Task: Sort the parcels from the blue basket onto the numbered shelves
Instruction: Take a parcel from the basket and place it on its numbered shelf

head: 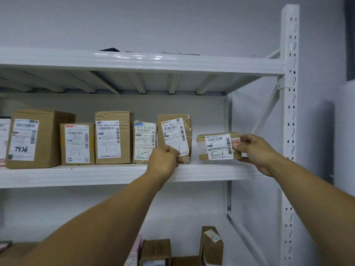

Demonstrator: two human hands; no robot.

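Shelf (96,175): white, boxes (113,141) lined up
Right hand (249,148): pinches small parcel (217,148) by its end
Left hand (163,159): curled at taped box (187,135), grip unclear
Handling: likely light, stiff; grab ends

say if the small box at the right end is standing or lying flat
Standing on edge: the small box shows its label forward, right hand pinching its end.
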